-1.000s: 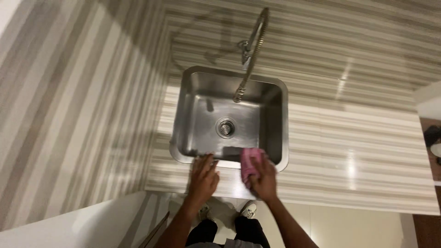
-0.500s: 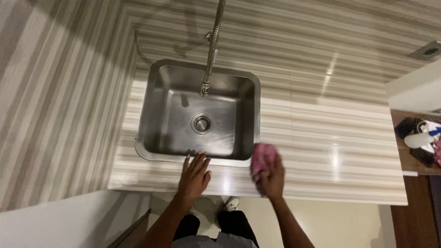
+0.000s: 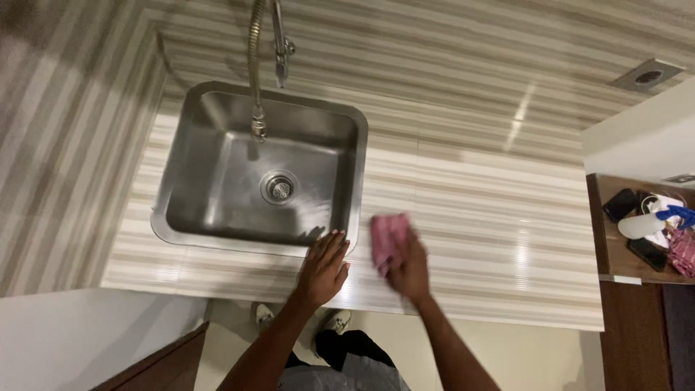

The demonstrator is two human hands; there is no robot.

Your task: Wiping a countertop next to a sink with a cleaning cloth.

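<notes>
Striped countertop (image 3: 470, 217) fills the frame; right hand (image 3: 410, 269) presses a pink cloth (image 3: 388, 239) at centre, left hand (image 3: 323, 269) lies open, flat beside the steel sink (image 3: 351, 181).

A square stainless steel sink (image 3: 210, 156) with a coiled chrome faucet (image 3: 255, 65) sits far left; a wooden side shelf (image 3: 615, 253) holds clutter at right.

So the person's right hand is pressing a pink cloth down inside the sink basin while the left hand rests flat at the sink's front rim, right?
Not quite. The head view shows the right hand pressing the pink cloth on the striped countertop, beside the sink, not inside it. The left hand does rest flat at the sink's front rim.
</notes>
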